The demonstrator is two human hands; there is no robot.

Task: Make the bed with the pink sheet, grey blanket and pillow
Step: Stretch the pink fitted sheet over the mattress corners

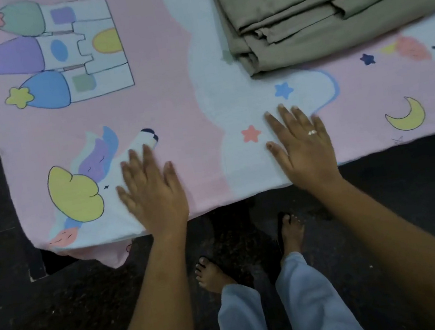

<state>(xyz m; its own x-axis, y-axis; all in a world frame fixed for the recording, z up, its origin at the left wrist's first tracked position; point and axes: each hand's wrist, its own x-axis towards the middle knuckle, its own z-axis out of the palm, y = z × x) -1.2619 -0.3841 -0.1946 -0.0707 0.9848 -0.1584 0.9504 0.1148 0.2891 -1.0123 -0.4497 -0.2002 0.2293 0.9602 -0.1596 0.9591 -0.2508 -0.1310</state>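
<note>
Hands, left (153,193) & right (301,144), are laid flat w/ fingers spread, nothing gripped, on pink cartoon-print cotton sheet (172,87) near edge. Smoothing step prob. Folded grey-tan blanket (328,9), far right, needs unfolding next; pillow not seen.

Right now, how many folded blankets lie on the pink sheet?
1. The folded blanket lies at the far right of the pink sheet, beyond the right hand. Its far end runs out of view, so more may be hidden there.
</note>
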